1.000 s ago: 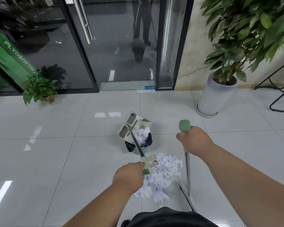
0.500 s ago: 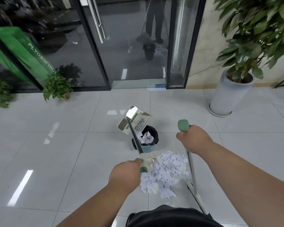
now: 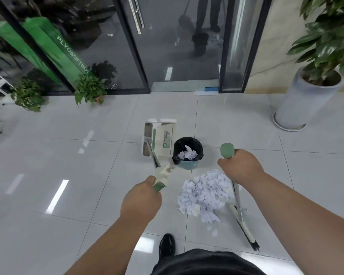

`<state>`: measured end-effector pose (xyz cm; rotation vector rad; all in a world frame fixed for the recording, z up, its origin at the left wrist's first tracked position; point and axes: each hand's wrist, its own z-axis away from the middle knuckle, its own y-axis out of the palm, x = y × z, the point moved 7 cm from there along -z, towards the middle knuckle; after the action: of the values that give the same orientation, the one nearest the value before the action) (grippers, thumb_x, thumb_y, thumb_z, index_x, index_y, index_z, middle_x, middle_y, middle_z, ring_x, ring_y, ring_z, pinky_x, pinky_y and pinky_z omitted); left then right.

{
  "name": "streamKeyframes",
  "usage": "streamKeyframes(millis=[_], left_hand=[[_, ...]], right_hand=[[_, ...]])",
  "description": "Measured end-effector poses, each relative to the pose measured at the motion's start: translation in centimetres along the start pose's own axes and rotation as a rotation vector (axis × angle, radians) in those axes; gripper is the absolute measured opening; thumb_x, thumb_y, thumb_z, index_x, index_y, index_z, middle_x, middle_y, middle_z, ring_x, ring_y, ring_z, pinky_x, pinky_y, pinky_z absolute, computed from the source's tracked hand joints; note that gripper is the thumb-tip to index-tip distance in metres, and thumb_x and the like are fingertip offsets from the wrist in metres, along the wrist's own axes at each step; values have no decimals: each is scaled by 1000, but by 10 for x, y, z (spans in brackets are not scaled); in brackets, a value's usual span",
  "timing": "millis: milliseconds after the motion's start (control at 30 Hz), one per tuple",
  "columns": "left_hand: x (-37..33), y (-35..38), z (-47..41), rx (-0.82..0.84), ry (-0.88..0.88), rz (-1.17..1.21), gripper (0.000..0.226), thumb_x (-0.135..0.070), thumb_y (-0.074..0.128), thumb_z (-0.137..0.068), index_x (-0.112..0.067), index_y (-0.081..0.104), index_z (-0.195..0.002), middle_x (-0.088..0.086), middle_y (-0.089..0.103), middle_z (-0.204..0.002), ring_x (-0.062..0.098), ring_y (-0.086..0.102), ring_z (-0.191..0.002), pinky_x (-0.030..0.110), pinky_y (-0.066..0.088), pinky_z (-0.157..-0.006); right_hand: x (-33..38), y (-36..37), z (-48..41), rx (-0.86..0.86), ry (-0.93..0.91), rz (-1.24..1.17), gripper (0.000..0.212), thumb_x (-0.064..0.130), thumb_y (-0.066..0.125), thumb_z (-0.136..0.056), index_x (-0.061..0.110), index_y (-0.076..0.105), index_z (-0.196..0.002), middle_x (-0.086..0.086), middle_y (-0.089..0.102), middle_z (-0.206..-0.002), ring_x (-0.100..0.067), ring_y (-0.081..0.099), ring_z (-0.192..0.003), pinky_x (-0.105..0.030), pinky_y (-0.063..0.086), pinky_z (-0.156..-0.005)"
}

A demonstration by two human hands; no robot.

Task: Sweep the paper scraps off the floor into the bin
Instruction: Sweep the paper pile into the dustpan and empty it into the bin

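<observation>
On floor left of centre: left hand (image 3: 140, 201) clenched on dustpan handle; dustpan (image 3: 158, 138) tilted, blurred, just beside bin (image 3: 187, 153). Bin holds some scraps, base partly hidden. Scrap pile (image 3: 204, 195) between hands, on tile. Right hand (image 3: 240, 167) grips broom (image 3: 237, 197); bristles edge-on, shaft partly hidden behind hand.

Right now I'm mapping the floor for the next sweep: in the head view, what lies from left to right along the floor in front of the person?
dustpan → bin → paper scraps → broom head
</observation>
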<state>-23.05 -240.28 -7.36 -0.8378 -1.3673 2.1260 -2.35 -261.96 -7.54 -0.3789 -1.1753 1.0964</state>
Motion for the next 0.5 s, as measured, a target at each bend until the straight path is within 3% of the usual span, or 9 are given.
streamKeyframes(millis=[133,400,500], left_hand=[[27,0,16,-33,-174,128,18,-6,46,-90,-20,44,-80,3,57,-69,19,51,-58,30,38,-52],[75,37,27,81,-298,138,19,-7,43,-88,-20,56,-93,3,64,-78,20,58,-67,28,39,-54],[90,54,25,138,-315,132,19,-9,41,-90,-20,56,-89,3,63,-75,21,57,-63,28,39,-54]], right_hand=[[-8,7,6,-13,4,33,26,31,52,-83,19,47,-60,1,52,-55,-23,48,-53,-27,39,-55],[-15,20,17,-59,51,27,32,36,48,-86,17,48,-60,0,52,-55,-24,47,-53,-27,39,-56],[-16,30,25,-76,45,0,32,34,49,-85,17,43,-58,0,48,-55,-24,43,-53,-27,37,-55]])
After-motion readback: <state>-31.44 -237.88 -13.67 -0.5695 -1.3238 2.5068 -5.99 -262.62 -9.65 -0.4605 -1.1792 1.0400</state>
